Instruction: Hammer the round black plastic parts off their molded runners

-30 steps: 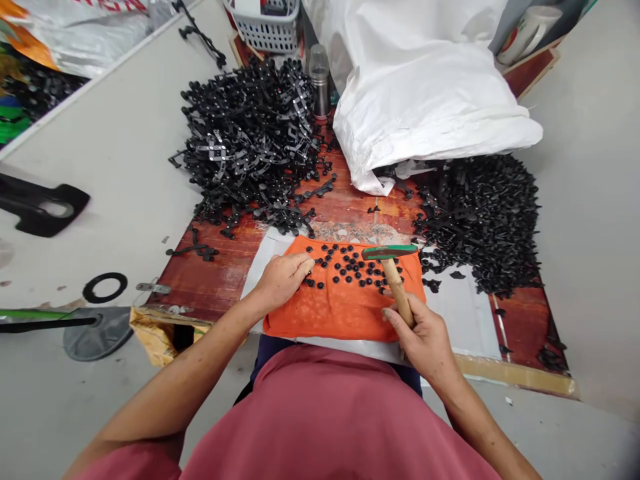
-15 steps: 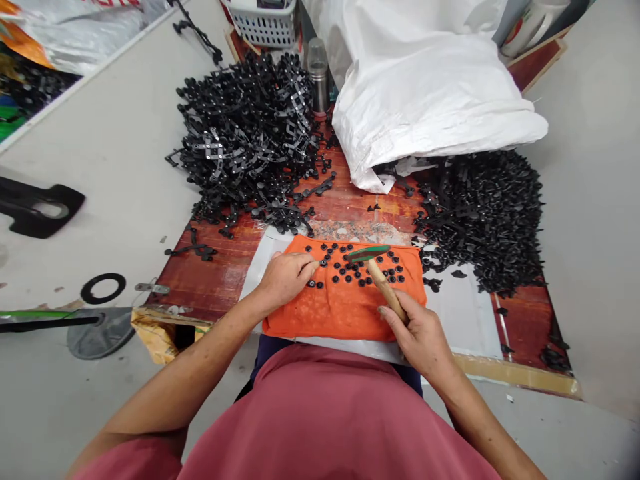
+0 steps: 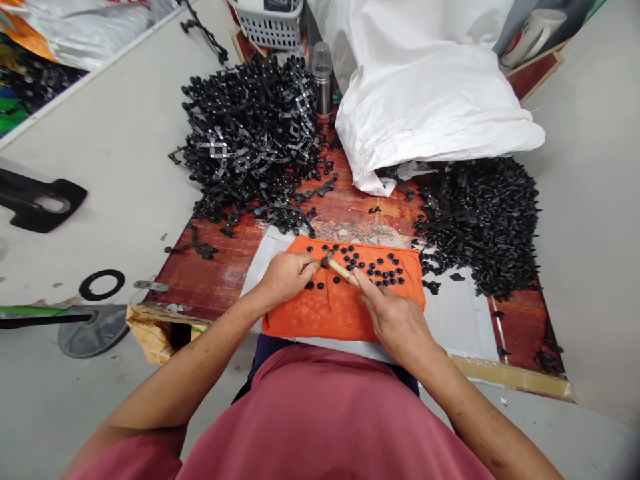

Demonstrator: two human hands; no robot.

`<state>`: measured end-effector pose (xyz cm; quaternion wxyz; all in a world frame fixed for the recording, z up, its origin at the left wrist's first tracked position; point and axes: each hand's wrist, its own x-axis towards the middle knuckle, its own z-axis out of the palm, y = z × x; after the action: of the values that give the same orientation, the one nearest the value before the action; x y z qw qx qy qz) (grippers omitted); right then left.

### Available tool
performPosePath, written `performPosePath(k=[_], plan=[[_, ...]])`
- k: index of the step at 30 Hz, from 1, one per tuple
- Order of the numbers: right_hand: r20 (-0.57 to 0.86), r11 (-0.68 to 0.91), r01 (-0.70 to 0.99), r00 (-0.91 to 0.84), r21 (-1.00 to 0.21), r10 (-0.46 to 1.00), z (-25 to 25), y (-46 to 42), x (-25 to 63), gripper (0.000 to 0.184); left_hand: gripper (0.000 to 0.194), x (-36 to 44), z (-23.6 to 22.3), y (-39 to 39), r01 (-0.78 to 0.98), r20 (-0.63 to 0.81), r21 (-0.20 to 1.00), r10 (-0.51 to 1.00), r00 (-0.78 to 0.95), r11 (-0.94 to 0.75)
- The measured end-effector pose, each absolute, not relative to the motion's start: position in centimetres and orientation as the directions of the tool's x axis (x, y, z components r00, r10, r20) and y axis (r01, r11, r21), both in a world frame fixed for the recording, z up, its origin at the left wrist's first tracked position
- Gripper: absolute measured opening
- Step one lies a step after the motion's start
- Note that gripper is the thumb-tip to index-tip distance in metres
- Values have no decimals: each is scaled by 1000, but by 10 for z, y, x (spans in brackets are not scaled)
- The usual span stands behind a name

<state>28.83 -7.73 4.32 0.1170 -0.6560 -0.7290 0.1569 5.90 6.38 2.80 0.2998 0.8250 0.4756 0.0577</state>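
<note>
My right hand (image 3: pixel 400 323) is closed around the pale wooden handle of a hammer (image 3: pixel 344 272). The hammer's head is down over an orange cloth (image 3: pixel 345 313), right beside the fingertips of my left hand (image 3: pixel 286 275). Thumb and finger of the left hand are pinched together there; whatever they hold is too small and too covered by the hammer head to make out. Several small round black plastic pieces (image 3: pixel 384 275) are spread over the cloth, mostly to the right of the hammer head.
Behind the cloth on the left rises a heap of black jointed plastic strips (image 3: pixel 250 133). A pile of small black parts (image 3: pixel 493 220) lies at the right, partly under a white sack (image 3: pixel 440 113). A steel flask (image 3: pixel 324 87) and a grey basket (image 3: pixel 270 27) stand at the back.
My right hand has swung the hammer left and down, bringing its head from above the middle of the cloth to my left fingertips. The left hand has stayed nearly still.
</note>
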Motion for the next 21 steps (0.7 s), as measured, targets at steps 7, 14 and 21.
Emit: performPosePath(k=[7, 14, 21], plan=[[-85, 49, 937, -83, -345, 993, 45, -74, 285, 59, 39, 60, 32, 63, 751, -189, 541, 816, 546, -377], [-76, 53, 945, -81, -323, 994, 51, -68, 284, 57, 39, 59, 28, 65, 768, -204, 507, 811, 549, -392], [-120, 43, 950, -83, -309, 989, 52, -66, 282, 60, 39, 60, 29, 64, 785, -225, 485, 812, 538, -386]])
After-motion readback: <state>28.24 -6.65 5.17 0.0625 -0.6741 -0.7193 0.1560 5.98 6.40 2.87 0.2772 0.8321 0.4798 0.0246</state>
